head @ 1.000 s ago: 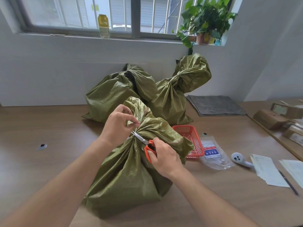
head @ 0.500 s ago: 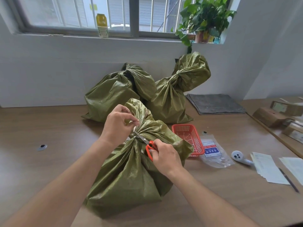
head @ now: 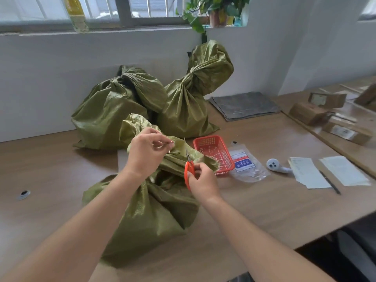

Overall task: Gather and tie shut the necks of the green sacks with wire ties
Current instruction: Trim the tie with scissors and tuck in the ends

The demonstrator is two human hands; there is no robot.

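A green woven sack (head: 146,216) sits on the wooden table in front of me, its gathered neck (head: 179,157) bent over to the right. My left hand (head: 145,155) is above the neck and pinches a thin piece of wire between thumb and forefinger. My right hand (head: 200,180) grips orange-handled scissors (head: 188,167) with the blades pointing up beside the neck. Two more green sacks, the back left sack (head: 109,117) and the back right sack (head: 189,102), stand against the wall with their necks cinched.
A red plastic basket (head: 207,142) holding wire ties sits right of the neck. Beside it lie a clear packet (head: 247,163), a white plug (head: 274,165), paper sheets (head: 309,174), a pen (head: 329,182). Cardboard boxes (head: 309,112) and a grey mat (head: 244,104) lie further back.
The scissors have come off the neck and now point upward. My left hand has lifted away holding a piece of wire. The view has tilted down and closer.
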